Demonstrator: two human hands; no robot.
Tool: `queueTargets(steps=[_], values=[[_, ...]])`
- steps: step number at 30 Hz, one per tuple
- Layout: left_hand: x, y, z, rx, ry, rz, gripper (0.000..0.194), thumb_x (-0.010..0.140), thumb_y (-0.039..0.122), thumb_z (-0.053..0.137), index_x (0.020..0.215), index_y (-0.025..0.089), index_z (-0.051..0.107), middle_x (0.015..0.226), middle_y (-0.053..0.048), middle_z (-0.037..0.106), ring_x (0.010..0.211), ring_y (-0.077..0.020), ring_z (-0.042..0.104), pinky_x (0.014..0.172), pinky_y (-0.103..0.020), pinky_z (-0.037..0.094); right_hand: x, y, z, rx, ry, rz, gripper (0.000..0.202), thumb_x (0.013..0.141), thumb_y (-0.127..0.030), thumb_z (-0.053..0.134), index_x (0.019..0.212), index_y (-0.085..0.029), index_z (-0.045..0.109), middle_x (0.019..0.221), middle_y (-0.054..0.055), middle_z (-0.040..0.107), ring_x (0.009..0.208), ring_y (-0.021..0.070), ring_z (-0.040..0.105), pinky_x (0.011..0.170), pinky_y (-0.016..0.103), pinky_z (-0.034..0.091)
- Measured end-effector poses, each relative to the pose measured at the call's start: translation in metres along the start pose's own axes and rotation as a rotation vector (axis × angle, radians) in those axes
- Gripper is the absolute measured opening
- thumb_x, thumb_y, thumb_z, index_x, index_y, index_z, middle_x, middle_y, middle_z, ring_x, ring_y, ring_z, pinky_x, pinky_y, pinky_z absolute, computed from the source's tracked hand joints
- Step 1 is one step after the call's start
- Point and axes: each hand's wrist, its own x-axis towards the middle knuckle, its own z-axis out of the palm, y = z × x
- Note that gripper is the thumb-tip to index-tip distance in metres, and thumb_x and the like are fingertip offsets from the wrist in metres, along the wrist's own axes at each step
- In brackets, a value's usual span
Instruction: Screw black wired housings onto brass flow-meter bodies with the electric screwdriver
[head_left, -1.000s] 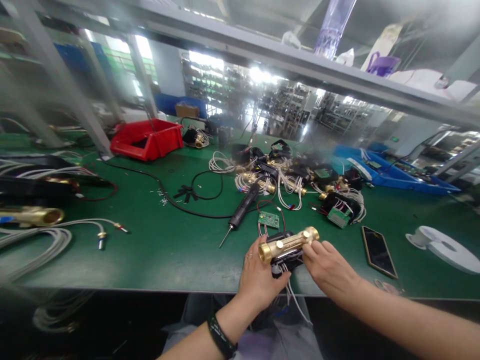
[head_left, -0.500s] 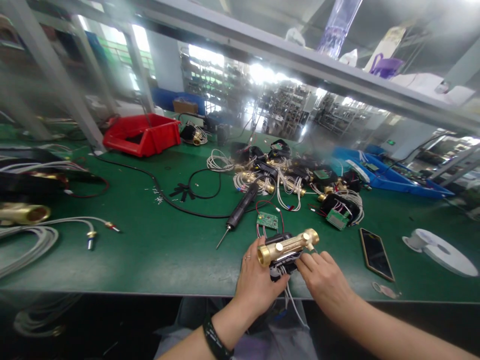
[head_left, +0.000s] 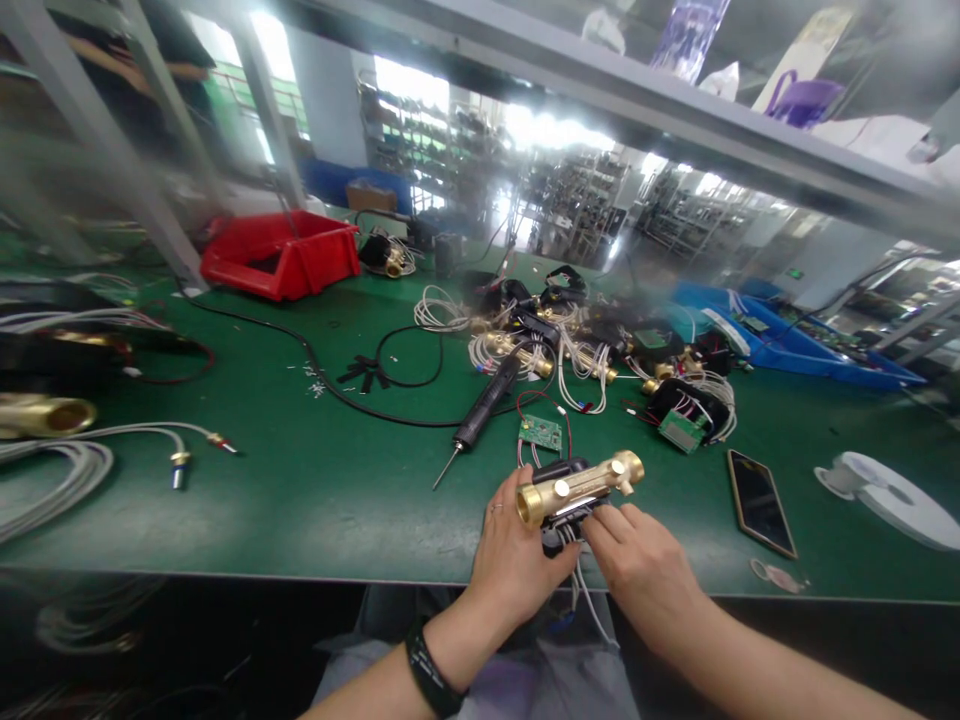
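Observation:
Near the table's front edge, my left hand (head_left: 517, 545) is closed around a brass pipe fitting (head_left: 581, 488) with a black housing (head_left: 559, 540) beneath it. My right hand (head_left: 637, 555) presses its bent fingers against the housing and wires just under the brass; what the fingertips pinch is hidden. White cables (head_left: 592, 605) hang down from the housing past the table edge. A green circuit board (head_left: 541, 432) lies just behind the fitting, joined to it by short wires. Left of the board lies a black electric screwdriver (head_left: 486, 405), its bit toward me.
Behind lies a heap of brass fittings with coiled cables (head_left: 525, 335). A red bin (head_left: 281, 258) stands back left, a blue tray (head_left: 810, 335) back right. A phone (head_left: 761, 503) and a white reel (head_left: 889, 500) lie at right. More cables (head_left: 67, 485) lie left; a shelf (head_left: 600, 90) crosses above.
My right hand has shifted slightly left, its fingers now further in under the brass fitting. My left hand keeps its hold. The camera view has tilted a little.

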Motion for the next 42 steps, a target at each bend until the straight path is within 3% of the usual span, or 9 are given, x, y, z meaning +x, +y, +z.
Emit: queueTargets(steps=[4, 8, 16, 23, 29, 38, 42], values=[[0.000, 0.001, -0.001, 0.012, -0.001, 0.037, 0.081, 0.070, 0.033, 0.071, 0.138, 0.019, 0.028, 0.139, -0.015, 0.036, 0.130, -0.0324, 0.036, 0.107, -0.049, 0.036, -0.004, -0.006, -0.006, -0.082, -0.014, -0.006, 0.009, 0.083, -0.010, 0.057, 0.087, -0.018, 0.060, 0.074, 0.004, 0.052, 0.067, 0.0213, 0.039, 0.062, 0.034, 0.024], [0.002, 0.002, -0.003, 0.017, -0.010, 0.028, 0.080, 0.071, 0.032, 0.070, 0.138, 0.019, 0.028, 0.138, -0.015, 0.037, 0.130, -0.0319, 0.036, 0.107, -0.049, 0.035, -0.007, 0.001, -0.014, -0.123, -0.060, -0.104, 0.016, 0.081, -0.012, 0.061, 0.097, -0.017, 0.061, 0.072, 0.003, 0.051, 0.067, 0.0205, 0.040, 0.061, 0.034, 0.023], [0.002, 0.002, -0.002, 0.003, -0.037, -0.007, 0.089, 0.071, 0.035, 0.069, 0.141, 0.013, 0.019, 0.140, -0.017, 0.035, 0.132, -0.0315, 0.034, 0.109, -0.048, 0.033, 0.001, 0.010, -0.013, -0.193, -0.071, -0.207, 0.010, 0.086, -0.012, 0.052, 0.083, -0.017, 0.061, 0.071, 0.003, 0.048, 0.066, 0.0200, 0.038, 0.059, 0.035, 0.022], [0.002, 0.003, -0.003, 0.001, -0.056, -0.009, 0.089, 0.071, 0.035, 0.070, 0.141, 0.012, 0.020, 0.141, -0.017, 0.034, 0.133, -0.0303, 0.031, 0.111, -0.046, 0.031, -0.007, 0.004, -0.005, -0.058, 0.044, -0.227, 0.018, 0.090, -0.011, 0.045, 0.091, -0.014, 0.063, 0.072, 0.005, 0.051, 0.067, 0.0198, 0.039, 0.060, 0.035, 0.024], [0.003, 0.003, -0.004, -0.011, -0.057, -0.016, 0.093, 0.069, 0.034, 0.073, 0.142, 0.016, 0.018, 0.141, -0.017, 0.034, 0.133, -0.0316, 0.031, 0.109, -0.050, 0.032, -0.015, 0.001, -0.006, -0.106, -0.028, -0.228, 0.012, 0.085, -0.011, 0.052, 0.083, -0.015, 0.063, 0.070, 0.004, 0.050, 0.065, 0.0199, 0.040, 0.058, 0.036, 0.023], [0.003, 0.004, -0.002, -0.014, -0.062, -0.061, 0.099, 0.067, 0.034, 0.074, 0.144, 0.017, 0.015, 0.144, -0.016, 0.033, 0.133, -0.0316, 0.032, 0.109, -0.050, 0.034, -0.059, -0.036, 0.051, -0.086, 0.094, -0.014, 0.036, 0.086, -0.003, 0.034, 0.113, 0.003, 0.057, 0.080, 0.015, 0.058, 0.069, 0.0242, 0.050, 0.060, 0.038, 0.036], [0.002, 0.010, 0.000, 0.003, -0.027, -0.121, 0.105, 0.061, 0.036, 0.077, 0.145, 0.015, 0.017, 0.143, -0.015, 0.035, 0.132, -0.0331, 0.034, 0.110, -0.049, 0.035, -0.070, -0.036, 0.074, -0.004, 0.239, -0.011, 0.033, 0.089, -0.007, 0.033, 0.105, 0.000, 0.061, 0.085, 0.018, 0.063, 0.070, 0.0239, 0.054, 0.062, 0.037, 0.041]])
